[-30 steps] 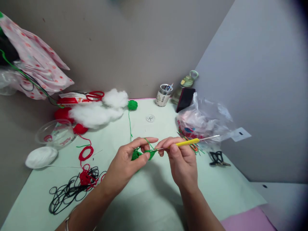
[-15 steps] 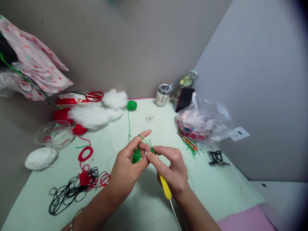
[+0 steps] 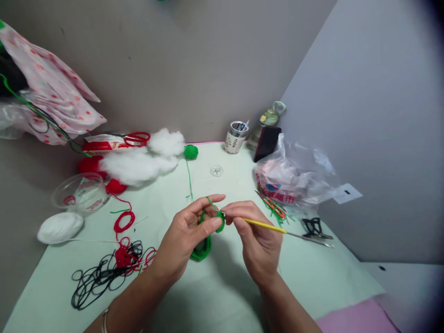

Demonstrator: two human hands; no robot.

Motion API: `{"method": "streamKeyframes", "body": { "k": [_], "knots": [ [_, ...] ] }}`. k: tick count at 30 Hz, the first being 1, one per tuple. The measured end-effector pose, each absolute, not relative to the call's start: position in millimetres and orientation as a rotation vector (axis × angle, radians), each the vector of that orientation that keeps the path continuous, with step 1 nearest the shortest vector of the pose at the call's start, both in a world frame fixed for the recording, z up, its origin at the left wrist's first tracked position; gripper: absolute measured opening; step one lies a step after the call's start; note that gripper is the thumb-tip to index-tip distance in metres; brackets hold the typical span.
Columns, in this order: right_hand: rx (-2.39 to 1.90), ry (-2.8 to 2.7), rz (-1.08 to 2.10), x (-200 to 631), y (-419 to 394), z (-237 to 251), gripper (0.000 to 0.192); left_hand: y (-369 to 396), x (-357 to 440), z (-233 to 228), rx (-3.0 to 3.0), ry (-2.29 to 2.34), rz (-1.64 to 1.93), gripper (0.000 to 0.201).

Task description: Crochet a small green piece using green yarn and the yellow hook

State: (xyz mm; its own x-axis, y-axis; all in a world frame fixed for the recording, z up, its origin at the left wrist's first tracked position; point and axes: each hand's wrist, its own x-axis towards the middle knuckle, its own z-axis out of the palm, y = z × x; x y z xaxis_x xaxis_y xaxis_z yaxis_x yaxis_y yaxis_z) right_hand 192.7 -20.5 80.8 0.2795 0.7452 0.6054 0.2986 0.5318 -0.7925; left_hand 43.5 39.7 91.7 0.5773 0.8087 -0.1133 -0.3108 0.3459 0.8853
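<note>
- Pale green tabletop [image 3: 215, 296] in a corner, grey-brown wall behind, grey wall to the right, pink strip at the near right edge.
- Landmark: green crochet piece [image 3: 204, 240], near the tabletop centre.
- Far left of it, up on the wall: pink spotted cloth [image 3: 52, 88].
- Left of it: white yarn ball [image 3: 59, 227], then clear plastic bowl [image 3: 79, 190], contents unclear, a red printed mark shows through.
- Left and nearer: black cord tangle [image 3: 97, 277] mixed with red yarn [image 3: 123, 222].
- Behind-left: white stuffing [image 3: 138, 162], red-handled scissors [image 3: 137, 138] on a packet beside it.
- Straight behind: green yarn ball [image 3: 190, 151], a strand running from it toward the piece.
- Behind-right: tin can [image 3: 236, 137] holding pens, dark phone [image 3: 267, 143] leaning by a green-lidded bottle [image 3: 272, 115].
- Right: clear plastic bag [image 3: 294, 175] with red print, stuffed; contents not readable. Black clip [image 3: 312, 227] near it.
- Crochet piece: bright green, small curled ring shape, hanging below the fingers, just above the tabletop.
- Left hand [image 3: 187, 240]: thumb and fingers pressed onto the top of the piece, index finger stretched out with green strand over it.
- Right hand [image 3: 258, 240]: pinching yellow-handled crochet hook [image 3: 274, 227], its tip at the piece, metal tail pointing right.
</note>
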Motion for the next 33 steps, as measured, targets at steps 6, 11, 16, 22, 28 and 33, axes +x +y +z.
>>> {"method": "streamKeyframes", "body": {
  "k": [6, 11, 16, 22, 28, 33],
  "knots": [
    [-0.921, -1.114, 0.643, 196, -21, 81, 0.018, 42, 42, 93, 0.868, 0.602, 0.695, 0.048],
    [-0.737, -0.809, 1.054, 199, -13, 83, 0.018, 45, 42, 92, 0.753, 0.487, 0.588, 0.047],
    [-0.832, -0.926, 0.875, 193, -13, 78, 0.015, 40, 44, 89, 0.882, 0.529, 0.720, 0.043],
    [-0.933, -1.090, 0.646, 191, -14, 71, 0.014, 38, 43, 85, 1.070, 0.639, 0.748, 0.044],
    [-0.863, -0.888, 0.809, 195, -8, 75, 0.016, 40, 38, 90, 1.139, 0.643, 0.727, 0.040],
    [-0.830, -0.877, 0.853, 195, -7, 78, 0.019, 40, 40, 92, 1.152, 0.692, 0.787, 0.036]
  ]
}}
